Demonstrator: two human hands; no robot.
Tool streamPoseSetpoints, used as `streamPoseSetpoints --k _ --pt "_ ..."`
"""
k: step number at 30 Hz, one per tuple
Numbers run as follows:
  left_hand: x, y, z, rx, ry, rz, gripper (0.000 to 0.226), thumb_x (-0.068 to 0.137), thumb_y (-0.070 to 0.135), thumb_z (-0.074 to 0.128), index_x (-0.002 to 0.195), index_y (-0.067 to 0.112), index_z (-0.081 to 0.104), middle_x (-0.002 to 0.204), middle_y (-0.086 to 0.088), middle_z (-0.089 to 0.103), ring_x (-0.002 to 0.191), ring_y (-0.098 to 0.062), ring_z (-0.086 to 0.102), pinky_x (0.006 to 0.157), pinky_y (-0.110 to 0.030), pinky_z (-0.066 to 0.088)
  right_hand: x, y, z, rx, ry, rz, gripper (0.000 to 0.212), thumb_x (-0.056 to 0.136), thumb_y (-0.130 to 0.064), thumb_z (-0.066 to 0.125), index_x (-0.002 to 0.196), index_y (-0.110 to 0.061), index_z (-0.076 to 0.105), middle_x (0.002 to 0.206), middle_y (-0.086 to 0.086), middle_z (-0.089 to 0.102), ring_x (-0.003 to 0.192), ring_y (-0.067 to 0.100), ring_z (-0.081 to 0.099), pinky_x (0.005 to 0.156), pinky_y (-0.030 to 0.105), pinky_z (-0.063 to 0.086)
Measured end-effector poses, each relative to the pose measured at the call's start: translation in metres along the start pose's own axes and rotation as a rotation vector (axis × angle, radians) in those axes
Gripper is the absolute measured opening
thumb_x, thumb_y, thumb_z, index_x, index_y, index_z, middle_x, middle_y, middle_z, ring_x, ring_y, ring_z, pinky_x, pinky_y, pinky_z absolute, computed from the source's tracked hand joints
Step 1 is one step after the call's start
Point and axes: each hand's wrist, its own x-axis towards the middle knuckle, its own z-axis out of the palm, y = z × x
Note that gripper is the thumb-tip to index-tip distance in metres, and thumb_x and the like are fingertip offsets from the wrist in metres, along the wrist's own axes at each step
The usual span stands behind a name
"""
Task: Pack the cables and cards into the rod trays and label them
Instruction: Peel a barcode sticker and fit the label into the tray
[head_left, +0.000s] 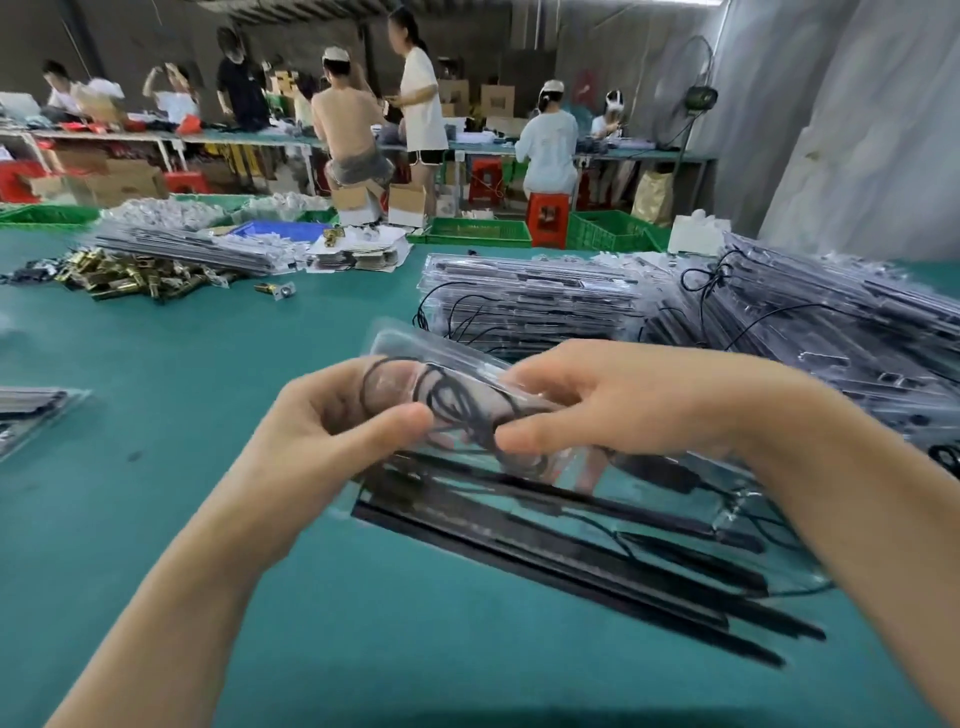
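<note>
Rod tray (571, 535): clear, black rods inside, flat on the green table (156, 338), just below the hands.
Left hand (332, 421): thumb and fingers pinch the cable's clear wrapping.
Right hand (623, 400): pinches the same bundle opposite.
Cable (447, 400): black coil held above the tray; probably light, limp and springy. Grip the coil, since the film looks slippery.
Stacked trays (530, 296): beyond, filled.

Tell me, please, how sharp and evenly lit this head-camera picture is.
Head view: the left hand, right hand and bagged cable are motion-softened; the rod tray beneath smears toward its lower-right end; glare streaks the clear tray stacks; lighting is soft, shadows faint.
</note>
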Motion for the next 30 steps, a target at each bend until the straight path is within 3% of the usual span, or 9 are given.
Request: streamPoseSetpoints --k 2,7,11,14,17,19,24,28,30 --pt "0.013 0.005 -0.009 0.057 -0.133 -0.063 0.029 0.077 0.043 0.083 0.103 0.029 0.080 0.096 0.002 0.080 0.082 -0.009 0.075 0.071 -0.018 0.057 0.007 0.004 -0.007 0.015 -0.089 0.031 0.011 0.095 -0.048 0.064 0.095 -0.038 0.068 0.098 -0.007 0.071 0.095 0.020 0.071 0.077 0.048 0.063" --pt "0.021 -0.030 -0.010 0.055 -0.081 -0.265 0.026 0.083 0.040 0.078 0.104 0.023 0.078 0.104 -0.007 0.078 0.092 -0.022 0.075 0.083 -0.037 0.057 0.030 0.027 0.006 -0.013 -0.159 0.134 0.021 0.096 -0.054 0.061 0.097 -0.033 0.065 0.084 -0.024 0.066 0.079 -0.007 0.061 0.070 0.014 0.046" --pt "0.008 -0.058 -0.019 -0.074 0.021 -0.443 0.034 0.078 0.039 0.081 0.102 0.016 0.077 0.090 -0.007 0.077 0.068 -0.017 0.073 0.060 -0.024 0.059 0.036 0.053 0.014 0.093 -0.189 0.287 0.044 0.094 -0.048 0.067 0.107 -0.007 0.058 0.100 0.006 0.078 0.089 0.021 0.076 0.071 0.032 0.060" --pt "-0.008 -0.075 -0.030 -0.159 0.158 -0.531 0.048 0.070 0.046 0.080 0.107 0.015 0.076 0.098 -0.012 0.078 0.075 -0.024 0.076 0.061 -0.024 0.060 0.018 0.074 -0.003 -0.047 -0.146 0.324 0.038 0.092 -0.053 0.066 0.101 -0.016 0.063 0.093 -0.003 0.079 0.088 0.015 0.075 0.079 0.037 0.057" --pt "-0.021 -0.088 -0.030 -0.210 0.229 -0.614 0.040 0.073 0.055 0.075 0.098 0.024 0.080 0.101 -0.008 0.079 0.078 -0.021 0.078 0.057 -0.020 0.057 0.005 0.093 -0.007 -0.155 -0.049 0.330 0.031 0.093 -0.056 0.063 0.095 -0.026 0.070 0.090 -0.010 0.078 0.088 0.013 0.072 0.090 0.034 0.053" --pt "-0.026 -0.095 -0.027 -0.142 0.208 -0.700 0.042 0.082 0.066 0.061 0.095 0.031 0.080 0.098 -0.004 0.080 0.079 -0.017 0.078 0.054 -0.019 0.057 0.005 0.105 0.003 -0.126 -0.038 0.322 0.028 0.095 -0.053 0.063 0.095 -0.025 0.071 0.089 -0.009 0.077 0.079 0.007 0.069 0.083 0.025 0.050" --pt "-0.039 -0.104 -0.035 -0.161 0.015 -0.759 0.048 0.091 0.053 0.060 0.119 0.017 0.075 0.115 -0.015 0.075 0.105 -0.034 0.073 0.091 -0.045 0.059 0.008 0.132 0.018 -0.101 -0.084 0.352 0.025 0.093 -0.053 0.065 0.093 -0.029 0.072 0.089 -0.004 0.076 0.071 0.000 0.059 0.069 0.015 0.043" --pt "-0.052 -0.096 -0.046 0.038 -0.086 -0.739 0.041 0.086 0.050 0.067 0.072 0.012 0.072 0.076 -0.005 0.068 0.070 -0.017 0.063 0.072 -0.028 0.053 0.013 0.138 0.019 -0.042 -0.185 0.349 0.025 0.093 -0.054 0.066 0.094 -0.030 0.071 0.087 -0.005 0.078 0.073 0.000 0.063 0.068 0.007 0.042" --pt "-0.057 -0.096 -0.053 0.078 -0.093 -0.740 0.040 0.085 0.043 0.071 0.083 0.002 0.074 0.076 -0.011 0.066 0.070 -0.017 0.062 0.071 -0.027 0.054 0.018 0.136 0.017 -0.055 -0.197 0.340 0.024 0.092 -0.056 0.066 0.094 -0.033 0.071 0.088 -0.007 0.078 0.076 0.001 0.066 0.073 0.013 0.043"
